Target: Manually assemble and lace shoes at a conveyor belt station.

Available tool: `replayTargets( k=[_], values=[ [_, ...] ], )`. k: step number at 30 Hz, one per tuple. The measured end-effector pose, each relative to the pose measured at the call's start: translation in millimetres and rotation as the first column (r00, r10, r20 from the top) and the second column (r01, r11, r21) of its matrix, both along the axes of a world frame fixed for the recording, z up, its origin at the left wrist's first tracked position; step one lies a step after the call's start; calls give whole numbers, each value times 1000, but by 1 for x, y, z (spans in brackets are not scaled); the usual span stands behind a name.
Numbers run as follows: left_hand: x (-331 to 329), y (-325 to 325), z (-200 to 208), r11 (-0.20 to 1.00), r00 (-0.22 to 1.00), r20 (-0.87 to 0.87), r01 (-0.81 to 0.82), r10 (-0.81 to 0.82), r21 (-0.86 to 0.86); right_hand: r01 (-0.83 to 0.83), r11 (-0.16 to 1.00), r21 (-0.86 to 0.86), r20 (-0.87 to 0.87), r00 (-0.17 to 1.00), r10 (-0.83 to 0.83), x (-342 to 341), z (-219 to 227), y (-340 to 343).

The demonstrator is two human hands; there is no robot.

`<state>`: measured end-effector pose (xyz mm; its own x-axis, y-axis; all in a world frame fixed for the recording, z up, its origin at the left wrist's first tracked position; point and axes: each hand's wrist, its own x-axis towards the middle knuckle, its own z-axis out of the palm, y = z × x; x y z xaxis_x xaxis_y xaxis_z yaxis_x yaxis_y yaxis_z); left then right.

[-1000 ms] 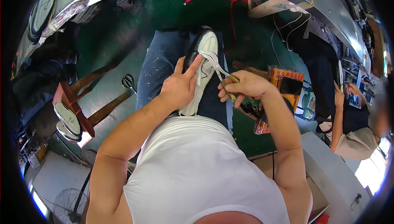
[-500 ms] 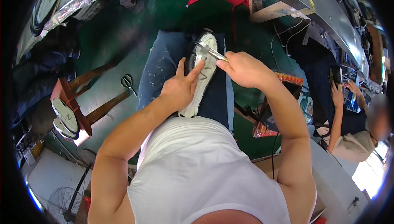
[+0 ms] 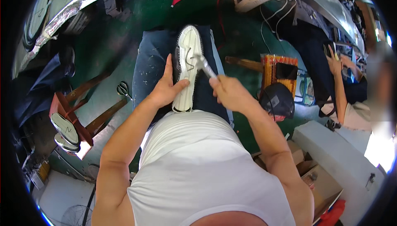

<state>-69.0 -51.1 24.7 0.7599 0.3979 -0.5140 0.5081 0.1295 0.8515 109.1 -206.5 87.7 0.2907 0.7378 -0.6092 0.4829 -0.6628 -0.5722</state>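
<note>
Sole up, a shoe (image 3: 190,46) with a pale sole and black stitched edge lies along my lap, its heel end near my white shirt. A pen line marks the sole. My left hand (image 3: 165,88) holds the shoe's left side, the thumb on the sole and the index finger stretched along the edge; the other fingers are mostly hidden. In my right hand (image 3: 225,93) is the handle of a small metal hammer (image 3: 206,68). The blurred hammer head is over the sole's right edge; whether it touches cannot be told.
At left, a wooden stool (image 3: 62,106) bears a pair of shoes (image 3: 65,128); black scissors (image 3: 123,89) lie beside it. Right of my lap are another stool (image 3: 268,66) with a phone (image 3: 286,72) and a black cap (image 3: 278,99). A co-worker (image 3: 341,81) sits at far right.
The hammer head has moved from near the toe toward the sole's middle right edge. My left fingers have left the sole's middle and now hold its left side. The whole view has shifted.
</note>
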Motion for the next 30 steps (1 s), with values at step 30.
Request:
replayTargets(
  k=[30],
  values=[
    [156,319,263,675,960,274,-238,55,698,281,959,-21,-435,861,-262,61,-28,8]
  ],
)
